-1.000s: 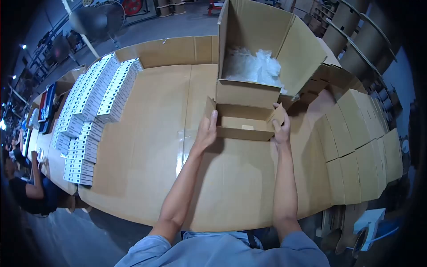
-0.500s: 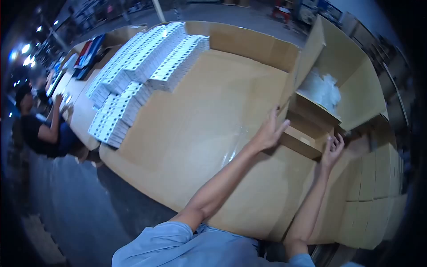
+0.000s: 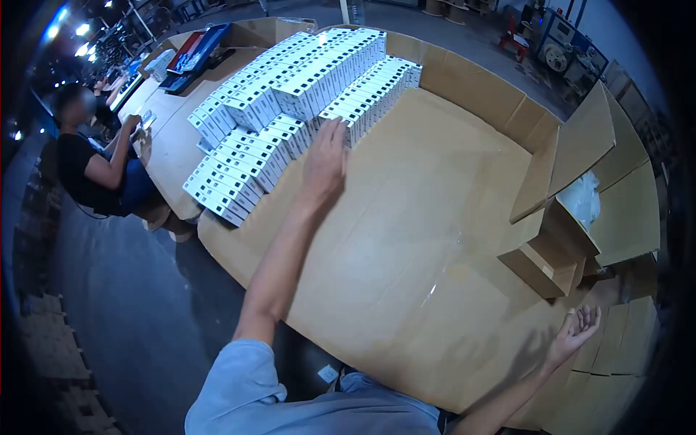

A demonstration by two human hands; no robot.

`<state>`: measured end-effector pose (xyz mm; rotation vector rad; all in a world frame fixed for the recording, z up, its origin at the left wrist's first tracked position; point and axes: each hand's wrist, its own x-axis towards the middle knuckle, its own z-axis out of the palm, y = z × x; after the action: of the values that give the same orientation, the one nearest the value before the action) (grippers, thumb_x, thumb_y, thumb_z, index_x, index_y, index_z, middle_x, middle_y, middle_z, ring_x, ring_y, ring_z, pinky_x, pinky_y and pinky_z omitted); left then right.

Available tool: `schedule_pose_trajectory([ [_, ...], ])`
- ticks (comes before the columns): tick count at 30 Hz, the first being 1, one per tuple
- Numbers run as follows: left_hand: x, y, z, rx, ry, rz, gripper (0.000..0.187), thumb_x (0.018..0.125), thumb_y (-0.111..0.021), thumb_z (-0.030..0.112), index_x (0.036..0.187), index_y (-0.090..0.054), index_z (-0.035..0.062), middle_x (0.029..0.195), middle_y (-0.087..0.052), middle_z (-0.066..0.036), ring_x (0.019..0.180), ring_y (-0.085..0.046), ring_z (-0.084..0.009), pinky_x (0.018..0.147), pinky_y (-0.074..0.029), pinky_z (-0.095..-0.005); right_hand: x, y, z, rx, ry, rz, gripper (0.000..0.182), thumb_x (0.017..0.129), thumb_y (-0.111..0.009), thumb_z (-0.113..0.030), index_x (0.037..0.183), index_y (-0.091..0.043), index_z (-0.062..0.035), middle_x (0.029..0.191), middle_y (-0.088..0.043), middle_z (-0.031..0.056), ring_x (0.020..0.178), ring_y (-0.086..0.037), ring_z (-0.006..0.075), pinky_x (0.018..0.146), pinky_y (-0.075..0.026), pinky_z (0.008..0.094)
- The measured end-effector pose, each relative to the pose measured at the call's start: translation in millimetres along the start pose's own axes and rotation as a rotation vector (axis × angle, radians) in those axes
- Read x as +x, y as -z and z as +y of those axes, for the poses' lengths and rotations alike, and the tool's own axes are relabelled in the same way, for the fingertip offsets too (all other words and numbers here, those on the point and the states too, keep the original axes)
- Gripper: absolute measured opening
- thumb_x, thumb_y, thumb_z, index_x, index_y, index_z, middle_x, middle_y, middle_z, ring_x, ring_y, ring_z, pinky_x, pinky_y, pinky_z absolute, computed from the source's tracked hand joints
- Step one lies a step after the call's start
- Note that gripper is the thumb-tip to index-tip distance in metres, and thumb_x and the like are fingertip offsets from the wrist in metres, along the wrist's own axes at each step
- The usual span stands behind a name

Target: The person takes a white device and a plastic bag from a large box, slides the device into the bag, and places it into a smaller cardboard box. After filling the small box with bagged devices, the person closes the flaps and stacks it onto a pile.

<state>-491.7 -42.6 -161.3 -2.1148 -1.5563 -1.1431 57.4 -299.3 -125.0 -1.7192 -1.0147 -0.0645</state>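
My left hand (image 3: 328,161) reaches across the cardboard-lined table, its fingers stretched out at the near edge of the stacked small white boxes (image 3: 297,83). These boxes stand in tight rows, in steps of different height, with dark square marks on their ends. Over the table's right side, my right hand (image 3: 576,335) is held palm up with loosely curled fingers and nothing in it. Just beyond it sits an open brown carton (image 3: 533,270), tilted, its inside facing me. A larger open carton (image 3: 623,210) behind it holds a clear plastic bag (image 3: 580,199).
Closed brown cartons (image 3: 609,362) are stacked at the lower right. A cardboard wall (image 3: 493,87) edges the far side of the table. On the left a person (image 3: 94,159) sits at a neighbouring table, near a blue tray (image 3: 196,58).
My left hand has let go of the small brown carton and swung left to the white boxes. My right hand has come off the carton toward me. The view has turned left.
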Motion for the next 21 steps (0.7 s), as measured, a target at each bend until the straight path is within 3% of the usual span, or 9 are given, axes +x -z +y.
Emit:
schedule_pose_trajectory([
  [4, 5.0, -7.9, -37.3, 0.032, -0.043, -0.058, 0.043, 0.086, -0.057, 0.002, 0.129, -0.056, -0.0007, 0.123, -0.061, -0.017, 0.119, -0.057, -0.036, 0.103, -0.045, -0.0463, -27.8, -26.5, -44.6, 0.054, -0.024, -0.118, 0.062, 0.092, -0.06, -0.002, 0.149, -0.039, -0.0099, 0.136, -0.052, 0.0135, 0.123, -0.051, 0.023, 0.096, -0.047, 0.0351],
  [8, -4.6, -8.2, -49.3, 0.131, -0.04, -0.063, 0.03, 0.084, -0.06, 0.004, 0.113, -0.066, 0.0035, 0.113, -0.062, -0.014, 0.11, -0.059, -0.0327, 0.095, -0.047, -0.0449, -56.0, -50.7, -76.3, 0.207, -0.065, -0.324, 0.065, 0.088, -0.057, 0.003, 0.149, -0.038, -0.009, 0.133, -0.051, 0.012, 0.12, -0.051, 0.0207, 0.09, -0.049, 0.0309],
  [9, -5.2, 0.7, -37.7, 0.165, -0.066, -0.019, 0.025, 0.082, -0.064, 0.001, 0.106, -0.068, 0.0041, 0.11, -0.061, -0.013, 0.108, -0.058, -0.0325, 0.093, -0.047, -0.0448, -64.2, -57.6, -85.2, 0.297, -0.105, -0.404, 0.066, 0.088, -0.058, 0.003, 0.149, -0.037, -0.009, 0.132, -0.051, 0.0117, 0.117, -0.052, 0.0199, 0.089, -0.049, 0.03],
  [13, -32.2, 19.3, 23.9, -0.157, 0.054, -0.004, 0.031, 0.075, -0.072, -0.006, 0.103, -0.065, 0.0031, 0.114, -0.058, -0.018, 0.11, -0.057, -0.0377, 0.094, -0.047, -0.0496, -97.9, -87.7, -107.7, 0.567, -0.308, -0.759, 0.074, 0.087, -0.064, 0.001, 0.152, -0.031, -0.0099, 0.13, -0.051, 0.0131, 0.109, -0.054, 0.0174, 0.087, -0.05, 0.0277],
  [15, -55.3, 18.9, 59.5, -0.388, 0.026, -0.035, 0.031, 0.074, -0.072, -0.009, 0.102, -0.063, 0.0013, 0.119, -0.056, -0.021, 0.109, -0.06, -0.0393, 0.09, -0.052, -0.0485, -105.1, -98.0, -122.4, 0.633, -0.432, -0.937, 0.077, 0.09, -0.066, -0.003, 0.155, -0.026, -0.011, 0.133, -0.05, 0.0158, 0.107, -0.057, 0.0171, 0.087, -0.051, 0.0287],
  [16, -67.6, 20.4, 82.6, -0.529, 0.044, -0.089, 0.033, 0.076, -0.071, -0.014, 0.104, -0.062, 0.0022, 0.129, -0.055, -0.02, 0.113, -0.062, -0.0374, 0.087, -0.057, -0.0415, -106.6, -100.4, -128.7, 0.689, -0.516, -1.001, 0.078, 0.093, -0.067, -0.005, 0.157, -0.023, -0.0117, 0.135, -0.05, 0.0173, 0.105, -0.058, 0.0168, 0.087, -0.052, 0.0294],
  [17, -78.2, 22.3, 113.7, -0.638, 0.051, -0.102, 0.035, 0.074, -0.072, -0.015, 0.103, -0.062, 0.0025, 0.129, -0.055, -0.02, 0.115, -0.063, -0.0383, 0.089, -0.057, -0.0425, -108.8, -103.5, -126.4, 0.726, -0.524, -1.04, 0.077, 0.095, -0.065, -0.006, 0.158, -0.021, -0.0126, 0.136, -0.049, 0.0182, 0.104, -0.059, 0.0165, 0.086, -0.053, 0.0301],
  [20, -83.5, 37.7, 187.7, -0.684, -0.205, -0.208, 0.037, 0.068, -0.078, -0.012, 0.097, -0.063, 0.0053, 0.12, -0.06, -0.015, 0.119, -0.06, -0.0391, 0.093, -0.055, -0.0486, -105.4, -102.8, -126.9, 0.905, -0.562, -1.048, 0.074, 0.1, -0.062, -0.008, 0.16, -0.02, -0.013, 0.136, -0.05, 0.0183, 0.102, -0.06, 0.0141, 0.085, -0.055, 0.0309],
  [21, -82.7, 39.9, 210.0, -0.727, -0.256, -0.283, 0.036, 0.068, -0.08, -0.009, 0.096, -0.063, 0.0058, 0.12, -0.06, -0.014, 0.12, -0.06, -0.0388, 0.094, -0.055, -0.0484, -103.5, -101.8, -119.6, 0.958, -0.515, -1.054, 0.071, 0.102, -0.059, -0.011, 0.161, -0.018, -0.0107, 0.133, -0.053, 0.0137, 0.107, -0.06, 0.0158, 0.09, -0.052, 0.0294],
])
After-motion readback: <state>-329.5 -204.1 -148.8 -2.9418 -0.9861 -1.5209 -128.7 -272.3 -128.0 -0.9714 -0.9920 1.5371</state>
